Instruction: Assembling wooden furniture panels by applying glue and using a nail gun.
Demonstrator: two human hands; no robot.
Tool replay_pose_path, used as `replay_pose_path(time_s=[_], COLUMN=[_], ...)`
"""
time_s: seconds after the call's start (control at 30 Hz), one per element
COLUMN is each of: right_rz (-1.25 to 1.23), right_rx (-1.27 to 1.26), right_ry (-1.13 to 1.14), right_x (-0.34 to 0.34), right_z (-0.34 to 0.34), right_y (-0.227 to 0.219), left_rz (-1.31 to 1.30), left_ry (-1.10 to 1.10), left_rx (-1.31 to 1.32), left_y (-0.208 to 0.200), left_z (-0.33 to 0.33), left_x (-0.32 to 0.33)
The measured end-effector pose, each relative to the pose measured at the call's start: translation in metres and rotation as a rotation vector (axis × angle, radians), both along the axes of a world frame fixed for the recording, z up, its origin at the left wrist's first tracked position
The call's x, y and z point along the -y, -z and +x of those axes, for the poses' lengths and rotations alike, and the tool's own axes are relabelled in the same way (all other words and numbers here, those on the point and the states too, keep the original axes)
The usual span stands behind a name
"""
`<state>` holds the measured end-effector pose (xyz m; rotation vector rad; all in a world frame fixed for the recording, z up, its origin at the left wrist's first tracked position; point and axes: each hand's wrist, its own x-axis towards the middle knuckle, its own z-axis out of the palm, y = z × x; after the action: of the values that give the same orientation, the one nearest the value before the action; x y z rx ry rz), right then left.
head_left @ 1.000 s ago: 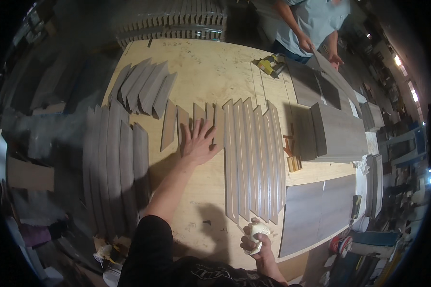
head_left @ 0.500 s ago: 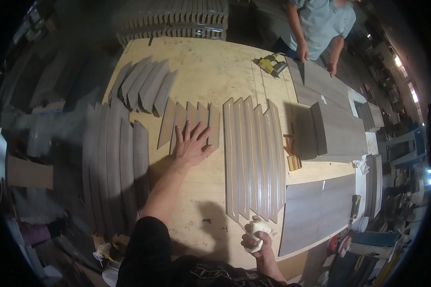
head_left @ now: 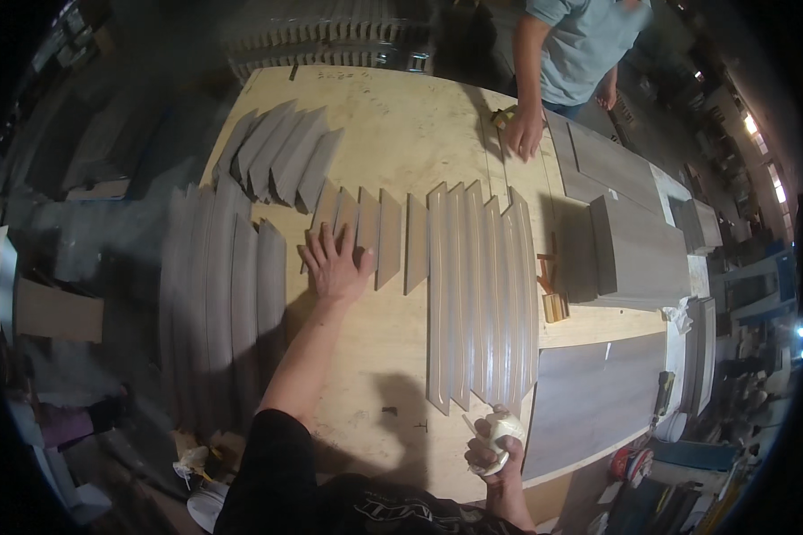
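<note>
My left hand [head_left: 337, 269] lies spread, palm down, on several short slanted-end wooden strips [head_left: 389, 239]. One short strip [head_left: 416, 244] stands apart from that row, close beside the long strips. Those long grey strips [head_left: 460, 299] lie side by side in the middle of the table, thin pale lines of what looks like glue running along their upper faces. Near the table's front edge, my right hand [head_left: 503, 459] grips a whitish squeeze bottle [head_left: 507, 425]. Its narrow tip points up and left, just below the near ends of the long strips.
Grey strips are piled at left [head_left: 219, 294] and far left [head_left: 277, 156]. A grey panel stack [head_left: 638, 250] and a flat panel [head_left: 593, 397] occupy the right. Across the wooden table [head_left: 393, 116], a co-worker's hand [head_left: 525, 134] reaches over a yellow-and-black tool [head_left: 503, 117].
My left hand has shifted left over the short strips, and a gap has opened in their row, with one strip now by the long ones. The co-worker's arm has reached toward the tool.
</note>
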<state>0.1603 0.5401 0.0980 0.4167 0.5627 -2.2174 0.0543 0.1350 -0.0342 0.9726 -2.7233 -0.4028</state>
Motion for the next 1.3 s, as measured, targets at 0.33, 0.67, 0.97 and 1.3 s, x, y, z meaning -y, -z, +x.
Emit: replay_pose_path(time_s=[0.33,0.67,0.97,1.3], right_rz=[0.05,0.704,1.36,1.524], right_rx=[-0.217,-0.833,-1.341,-1.419], right_ry=[-0.014,-0.216,-0.49,-0.483], right_x=[0.033,0.148,0.253,0.28], right_z=[-0.045,-0.216,-0.307,-0.329], right_y=[-0.036,-0.034,0.032,0.078], left_rz=[0.021,0.067,0.058,0.064], left_ry=[0.112,-0.019,-0.011,-0.001], left_rx=[-0.063,-0.18,-0.13,-0.137], left_y=[0.004,0.023,0.017,0.017], left_z=[0.007,0.045,0.042,0.044], left_x=[0.003,0.016,0.015,0.018])
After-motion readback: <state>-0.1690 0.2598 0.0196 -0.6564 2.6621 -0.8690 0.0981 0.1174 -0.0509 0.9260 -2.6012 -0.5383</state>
